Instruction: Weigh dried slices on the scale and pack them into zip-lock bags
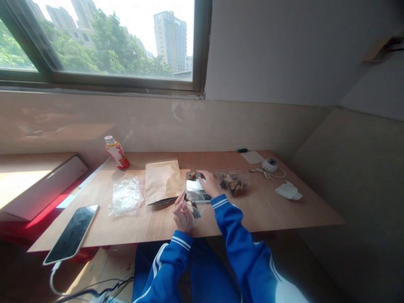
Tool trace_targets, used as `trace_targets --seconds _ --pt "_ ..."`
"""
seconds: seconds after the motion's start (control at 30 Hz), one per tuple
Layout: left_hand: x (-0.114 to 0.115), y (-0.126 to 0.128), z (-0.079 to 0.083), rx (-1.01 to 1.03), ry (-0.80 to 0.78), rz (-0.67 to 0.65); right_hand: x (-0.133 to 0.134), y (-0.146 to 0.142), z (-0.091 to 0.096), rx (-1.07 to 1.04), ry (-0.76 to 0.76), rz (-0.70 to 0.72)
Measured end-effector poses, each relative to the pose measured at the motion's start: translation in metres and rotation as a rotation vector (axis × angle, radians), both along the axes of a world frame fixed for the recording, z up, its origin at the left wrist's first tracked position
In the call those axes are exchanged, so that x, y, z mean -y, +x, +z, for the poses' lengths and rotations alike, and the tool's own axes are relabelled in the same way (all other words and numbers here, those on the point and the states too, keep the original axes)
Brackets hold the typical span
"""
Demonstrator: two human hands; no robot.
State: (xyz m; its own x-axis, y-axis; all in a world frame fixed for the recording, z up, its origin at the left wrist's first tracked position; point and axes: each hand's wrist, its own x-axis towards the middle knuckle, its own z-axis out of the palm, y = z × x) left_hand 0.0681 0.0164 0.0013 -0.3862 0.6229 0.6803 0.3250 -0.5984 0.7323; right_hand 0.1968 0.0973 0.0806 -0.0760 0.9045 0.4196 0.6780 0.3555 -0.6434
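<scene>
My left hand (pixel 182 215) is at the table's near edge, fingers closed on a small clear bag (pixel 193 205) with a few brown pieces in it. My right hand (pixel 208 182) reaches over a small silver scale (pixel 195 185), fingers curled down at the brown pieces (pixel 192 175) on its plate. I cannot make out whether it grips one. Just right of that hand lies a larger clear bag of brown pieces (pixel 232 182). Both arms wear blue sleeves with white stripes.
On the wooden table (pixel 126 223): a brown paper envelope (pixel 162 180), a stack of clear bags (pixel 126 196), a small drink bottle (pixel 116 152), a phone (pixel 72 233) overhanging the near left edge, a round white device with cable (pixel 270 164), a white cloth-like lump (pixel 288 191), a white card (pixel 252 157).
</scene>
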Motion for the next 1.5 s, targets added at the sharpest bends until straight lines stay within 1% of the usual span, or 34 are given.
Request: trace_targets --seconds 0.07,0.13,0.2,0.3,0.37,0.43,0.5,0.53,0.6,0.67,0.73,0.8,0.83,0.9,0.97,1.03,1.1,1.2,1.3,1.37,1.43,1.5 --pt "0.001 -0.001 0.002 -0.022 0.020 -0.001 -0.020 -0.008 -0.008 0.179 -0.060 0.036" --pt "0.001 -0.001 0.001 -0.039 0.050 0.004 -0.033 -0.016 -0.012 0.303 -0.106 0.049" --pt "0.000 -0.001 -0.001 -0.038 0.072 0.013 -0.039 -0.022 -0.013 0.353 -0.121 0.040" --pt "-0.001 0.000 -0.004 -0.019 0.048 0.020 -0.034 -0.022 -0.011 0.317 -0.105 -0.006" --pt "-0.001 0.002 -0.004 0.002 0.032 0.026 -0.023 -0.018 -0.009 0.172 -0.084 -0.047" --pt "-0.001 0.003 -0.004 0.018 0.021 0.035 -0.006 -0.013 -0.004 -0.071 -0.080 -0.067" --pt "-0.001 0.003 -0.003 0.017 -0.001 0.032 0.016 -0.010 0.004 -0.284 -0.102 -0.049" --pt "0.000 0.003 -0.003 0.014 -0.013 0.027 0.027 -0.010 0.008 -0.346 -0.117 -0.038" --pt "0.001 0.002 -0.002 0.006 -0.035 0.014 0.048 -0.014 0.018 -0.355 -0.117 -0.042" --pt "0.001 0.001 -0.002 0.005 -0.048 0.009 0.063 -0.022 0.026 -0.256 -0.076 -0.053" --pt "0.002 0.001 -0.002 0.009 -0.052 0.018 0.068 -0.028 0.030 -0.147 -0.026 -0.023" --pt "0.002 0.001 -0.001 0.014 -0.047 0.034 0.063 -0.030 0.028 -0.111 0.010 0.008" --pt "0.002 0.001 0.000 0.011 -0.046 0.036 0.057 -0.029 0.025 -0.122 0.022 -0.003" --pt "0.002 0.002 0.001 0.001 -0.045 0.036 0.039 -0.021 0.014 -0.139 0.041 -0.070" --pt "0.002 0.002 0.003 -0.006 -0.051 0.039 0.017 -0.011 0.001 -0.085 0.032 -0.141" --pt "0.002 0.003 0.005 -0.001 -0.060 0.051 -0.003 -0.001 -0.013 0.055 -0.017 -0.180" --pt "0.002 0.003 0.007 0.005 -0.063 0.057 -0.020 0.003 -0.024 0.166 -0.081 -0.183" --pt "0.003 0.003 0.011 0.004 -0.052 0.035 -0.033 0.005 -0.033 0.205 -0.135 -0.174" --pt "0.003 0.003 0.014 0.018 -0.061 0.015 -0.035 0.005 -0.034 0.172 -0.135 -0.171" --pt "0.004 0.003 0.014 0.027 -0.073 0.014 -0.028 0.007 -0.030 0.146 -0.125 -0.160" --pt "0.004 0.003 0.012 0.026 -0.082 0.018 -0.014 0.008 -0.022 0.067 -0.112 -0.135" --pt "0.004 0.003 0.010 0.019 -0.086 0.023 0.008 0.006 -0.011 -0.118 -0.091 -0.072"
